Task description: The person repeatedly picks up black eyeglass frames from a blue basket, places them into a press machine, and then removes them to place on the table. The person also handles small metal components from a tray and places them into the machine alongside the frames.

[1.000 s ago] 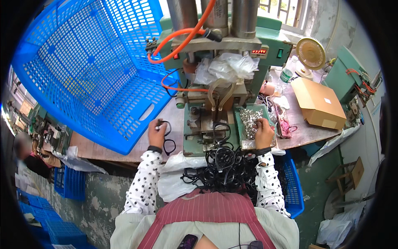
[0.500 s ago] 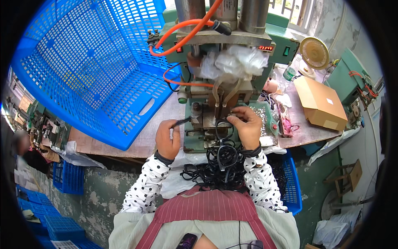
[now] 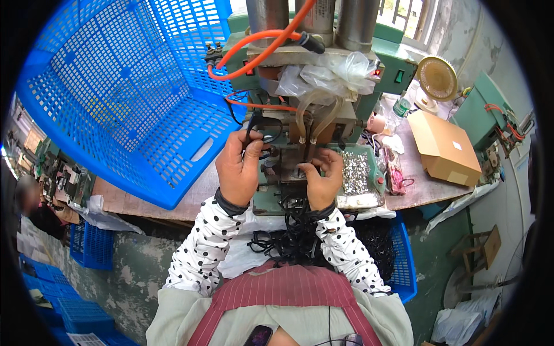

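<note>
Raised to the left of the press, my left hand (image 3: 241, 164) is closed on a black eyeglass frame (image 3: 269, 122), whose rim stands out beyond the fingertips. My right hand (image 3: 324, 177) is at the metal fixture (image 3: 290, 164) under the press head, thumb and forefinger pinched together; whatever lies between them is too small to make out. Below my hands, a tangled pile of black eyeglass frames (image 3: 288, 245) rests on my lap and at the table edge. Just right of my right hand, a tray of small shiny metal pieces (image 3: 355, 173) sits on the machine base.
The green press (image 3: 398, 72) carries orange hoses (image 3: 271, 43) and a clear plastic bag (image 3: 329, 75). A large blue basket (image 3: 173, 196) leans at the left. On the right stand a cardboard box (image 3: 447, 150) and a fan (image 3: 437, 79). Another blue basket (image 3: 408, 265) holds black frames beside my right arm.
My left hand has risen from the fixture and now holds a black frame up. My right hand has moved left into the fixture; the frame hanging beneath it is out of its fingers.
</note>
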### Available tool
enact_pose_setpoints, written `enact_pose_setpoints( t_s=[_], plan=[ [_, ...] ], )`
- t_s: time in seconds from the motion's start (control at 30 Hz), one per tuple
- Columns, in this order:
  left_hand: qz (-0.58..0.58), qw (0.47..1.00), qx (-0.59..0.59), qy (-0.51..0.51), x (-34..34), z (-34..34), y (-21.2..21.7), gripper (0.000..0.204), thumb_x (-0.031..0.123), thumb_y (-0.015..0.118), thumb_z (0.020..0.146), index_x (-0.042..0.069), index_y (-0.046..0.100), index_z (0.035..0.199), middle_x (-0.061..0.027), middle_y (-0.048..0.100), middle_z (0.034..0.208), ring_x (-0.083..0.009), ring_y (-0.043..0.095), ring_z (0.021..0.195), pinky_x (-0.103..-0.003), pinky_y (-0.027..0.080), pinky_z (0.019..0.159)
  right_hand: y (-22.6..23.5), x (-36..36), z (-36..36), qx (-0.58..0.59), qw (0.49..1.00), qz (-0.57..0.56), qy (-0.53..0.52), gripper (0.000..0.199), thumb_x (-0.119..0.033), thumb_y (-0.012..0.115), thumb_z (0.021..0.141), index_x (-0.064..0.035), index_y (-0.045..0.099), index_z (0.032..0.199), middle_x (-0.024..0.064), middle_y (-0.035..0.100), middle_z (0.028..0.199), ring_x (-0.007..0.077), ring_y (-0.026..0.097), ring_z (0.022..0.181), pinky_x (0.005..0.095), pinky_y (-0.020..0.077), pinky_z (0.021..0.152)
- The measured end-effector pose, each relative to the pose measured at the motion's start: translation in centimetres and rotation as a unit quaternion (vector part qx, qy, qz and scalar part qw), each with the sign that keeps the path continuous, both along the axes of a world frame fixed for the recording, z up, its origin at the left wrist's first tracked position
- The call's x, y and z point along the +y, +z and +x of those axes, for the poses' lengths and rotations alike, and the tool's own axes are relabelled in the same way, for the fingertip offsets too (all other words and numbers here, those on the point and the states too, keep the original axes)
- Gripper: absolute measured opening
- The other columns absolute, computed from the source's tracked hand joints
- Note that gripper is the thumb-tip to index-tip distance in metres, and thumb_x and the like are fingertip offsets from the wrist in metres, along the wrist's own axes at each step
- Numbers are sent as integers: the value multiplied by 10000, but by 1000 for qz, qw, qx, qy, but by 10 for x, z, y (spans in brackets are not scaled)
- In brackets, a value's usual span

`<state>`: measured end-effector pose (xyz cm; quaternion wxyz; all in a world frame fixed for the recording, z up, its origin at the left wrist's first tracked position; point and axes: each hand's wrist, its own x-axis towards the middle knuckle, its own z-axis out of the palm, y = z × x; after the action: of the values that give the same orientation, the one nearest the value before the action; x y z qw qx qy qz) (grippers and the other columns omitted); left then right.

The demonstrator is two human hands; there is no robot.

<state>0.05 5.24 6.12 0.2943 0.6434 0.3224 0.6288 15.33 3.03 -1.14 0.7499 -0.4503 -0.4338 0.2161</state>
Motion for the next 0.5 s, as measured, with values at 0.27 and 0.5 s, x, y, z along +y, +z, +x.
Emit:
enact_pose_setpoints(
  t_s=[0.27,0.5],
  plan=[
    [328,908,232,-121,-35,13,-41,417,-31,629,753,18,596,1166,-126,636,1127,-306,624,1006,-431,500,900,-1,5,48,-205,978,-13,-26,406,-16,755,697,-6,598,1071,111,614,979,222,633,837,326,499,768],
    [325,882,293,-175,-30,24,-59,421,-19,602,763,16,586,1182,-137,594,1239,-285,616,1046,-445,472,975,-68,-5,178,-377,842,-321,-216,279,-261,735,785,-120,650,1011,81,680,822,299,627,761,443,480,662]
  ],
)
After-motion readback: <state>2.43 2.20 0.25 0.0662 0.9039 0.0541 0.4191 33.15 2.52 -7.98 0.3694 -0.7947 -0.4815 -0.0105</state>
